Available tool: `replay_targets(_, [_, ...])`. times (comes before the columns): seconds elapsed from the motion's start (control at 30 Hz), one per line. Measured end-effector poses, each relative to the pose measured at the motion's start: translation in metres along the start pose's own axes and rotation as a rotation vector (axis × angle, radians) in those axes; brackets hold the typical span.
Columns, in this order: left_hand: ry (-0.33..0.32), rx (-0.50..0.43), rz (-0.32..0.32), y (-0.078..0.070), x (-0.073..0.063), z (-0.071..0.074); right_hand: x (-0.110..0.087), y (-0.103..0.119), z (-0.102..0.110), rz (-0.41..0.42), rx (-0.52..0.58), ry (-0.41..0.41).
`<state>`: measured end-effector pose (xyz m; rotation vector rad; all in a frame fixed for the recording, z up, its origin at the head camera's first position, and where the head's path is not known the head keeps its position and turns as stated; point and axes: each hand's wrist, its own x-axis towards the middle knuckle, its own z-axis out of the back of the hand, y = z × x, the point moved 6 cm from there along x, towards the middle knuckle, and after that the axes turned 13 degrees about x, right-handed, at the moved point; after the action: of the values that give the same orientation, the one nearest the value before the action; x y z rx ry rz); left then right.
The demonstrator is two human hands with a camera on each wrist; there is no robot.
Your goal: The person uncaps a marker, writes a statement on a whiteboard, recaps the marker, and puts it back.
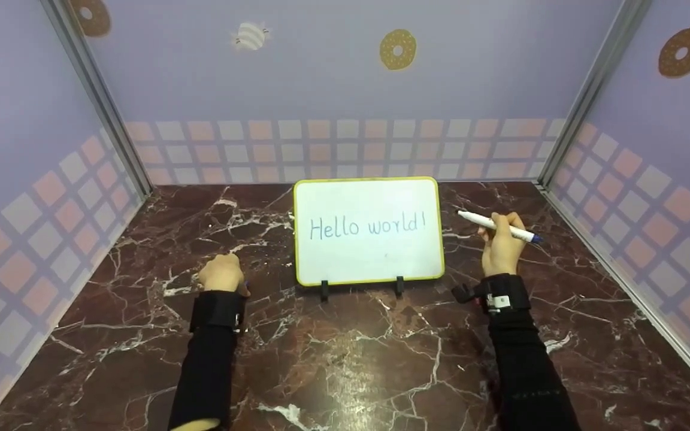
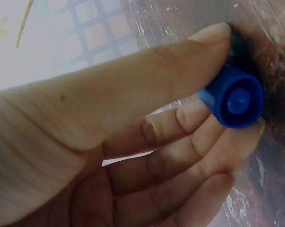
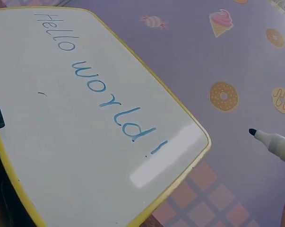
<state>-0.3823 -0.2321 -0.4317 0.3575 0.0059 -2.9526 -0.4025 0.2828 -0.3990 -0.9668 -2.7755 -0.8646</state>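
A white marker with a blue end is held in my right hand, to the right of a small whiteboard. Its dark uncapped tip points left towards the board's edge, and in the right wrist view the marker shows apart from the board. "Hello world!" stands in blue handwriting across the board, which has a yellow frame. Left of the board, my left hand is over the table. The left wrist view has its thumb and fingers pinching a blue marker cap, hollow end towards the camera.
Two black feet hold the whiteboard upright on the dark red marbled table. Lilac walls with donut pictures and a checkered band enclose the back and both sides, joined by metal corner posts.
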Motion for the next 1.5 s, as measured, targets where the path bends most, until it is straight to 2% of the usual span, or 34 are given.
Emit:
replay_targets(0.07, [-0.041, -0.016, 0.001, 0.000, -0.001, 0.004, -0.001, -0.001, 0.000, -0.004, 0.010, 0.001])
replay_targets(0.1, [-0.091, -0.036, 0.006, -0.001, -0.002, 0.008, -0.001, -0.002, 0.000, -0.005, 0.017, 0.001])
replay_targets(0.13, [-0.152, -0.057, 0.010, -0.002, -0.003, 0.012, -0.001, -0.003, -0.001, -0.007, 0.023, 0.000])
replay_targets(0.23, [-0.395, -0.149, -0.002, -0.007, -0.010, 0.030, -0.003, -0.006, -0.003, -0.013, 0.016, 0.001])
replay_targets(0.33, [-0.620, -0.225, -0.065, -0.020, -0.021, 0.047, -0.007, -0.009, -0.008, -0.027, 0.005, 0.016])
replay_targets(0.4, [-0.718, -0.252, -0.121, -0.031, -0.028, 0.056, -0.010, -0.011, -0.013, -0.034, -0.003, 0.034])
replay_targets(0.47, [-0.783, -0.262, -0.174, -0.043, -0.034, 0.063, -0.014, -0.013, -0.020, -0.048, 0.004, 0.058])
replay_targets(0.6, [-0.851, -0.261, -0.272, -0.069, -0.046, 0.071, -0.024, -0.016, -0.032, -0.067, 0.014, 0.097])
replay_targets(0.8, [-0.961, -0.208, -0.428, -0.106, -0.065, 0.071, -0.041, -0.026, -0.050, -0.117, -0.010, 0.138])
replay_targets(0.93, [-1.064, -0.153, -0.522, -0.126, -0.080, 0.069, -0.055, -0.036, -0.061, -0.148, -0.049, 0.215])
replay_targets(1.07, [-1.134, -0.129, -0.580, -0.140, -0.091, 0.068, -0.068, -0.047, -0.071, -0.193, -0.088, 0.295])
replay_targets(1.3, [-1.142, -0.110, -0.626, -0.157, -0.104, 0.067, -0.090, -0.060, -0.082, -0.283, -0.135, 0.365])
replay_targets(1.5, [-1.143, -0.134, -0.669, -0.165, -0.110, 0.066, -0.101, -0.065, -0.088, -0.329, -0.136, 0.396])
